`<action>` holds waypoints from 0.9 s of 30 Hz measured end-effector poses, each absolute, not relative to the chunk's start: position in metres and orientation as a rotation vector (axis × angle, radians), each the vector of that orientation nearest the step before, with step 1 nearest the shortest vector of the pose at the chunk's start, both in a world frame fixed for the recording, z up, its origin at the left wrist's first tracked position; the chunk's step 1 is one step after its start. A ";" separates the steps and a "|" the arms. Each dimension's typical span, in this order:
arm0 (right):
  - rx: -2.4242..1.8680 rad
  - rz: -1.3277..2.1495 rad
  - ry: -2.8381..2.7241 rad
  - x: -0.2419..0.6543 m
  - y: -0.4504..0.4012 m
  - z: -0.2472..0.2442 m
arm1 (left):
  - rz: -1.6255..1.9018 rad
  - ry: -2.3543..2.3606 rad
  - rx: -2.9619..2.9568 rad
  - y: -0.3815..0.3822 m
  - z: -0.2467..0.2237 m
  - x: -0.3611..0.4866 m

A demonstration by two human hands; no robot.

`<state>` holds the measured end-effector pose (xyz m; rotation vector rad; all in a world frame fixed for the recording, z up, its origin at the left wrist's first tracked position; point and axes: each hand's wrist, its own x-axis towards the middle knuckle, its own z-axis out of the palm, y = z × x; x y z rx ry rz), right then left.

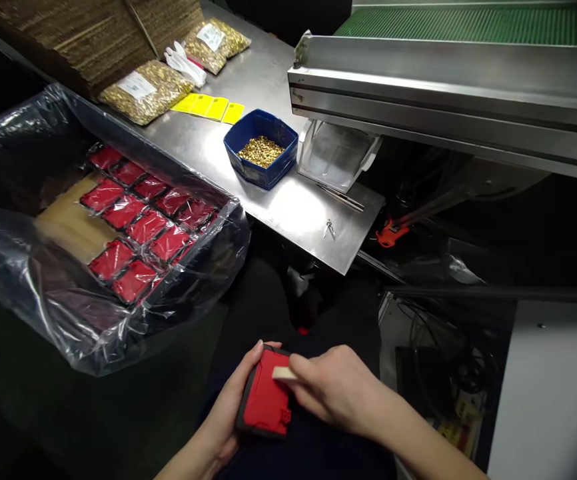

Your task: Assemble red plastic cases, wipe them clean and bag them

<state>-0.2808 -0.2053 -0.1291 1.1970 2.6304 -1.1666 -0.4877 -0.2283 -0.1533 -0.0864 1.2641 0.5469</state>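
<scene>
Over my lap, my left hand grips a red plastic case with black edges from its left side. Fingers of my right hand are closed round a small flat cream-coloured piece, whose end lies against the red face of the case. What this piece is cannot be made out. Several similar red pieces with black edges lie in rows inside the plastic-lined bin to the left.
On the metal table stand a blue bin of small brass-coloured parts, two bags of them, yellow labels, white gloves and a white tray. A green conveyor extends along the upper right.
</scene>
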 end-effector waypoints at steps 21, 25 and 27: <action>1.085 -1.255 2.590 -0.287 -0.207 -0.132 | 0.577 1.218 -0.100 -0.231 -0.157 -0.495; 1.140 -1.234 2.595 -0.289 -0.203 -0.131 | 0.593 1.219 -0.108 -0.231 -0.157 -0.494; 1.168 -1.248 2.570 -0.288 -0.202 -0.131 | 0.582 1.238 -0.138 -0.231 -0.157 -0.493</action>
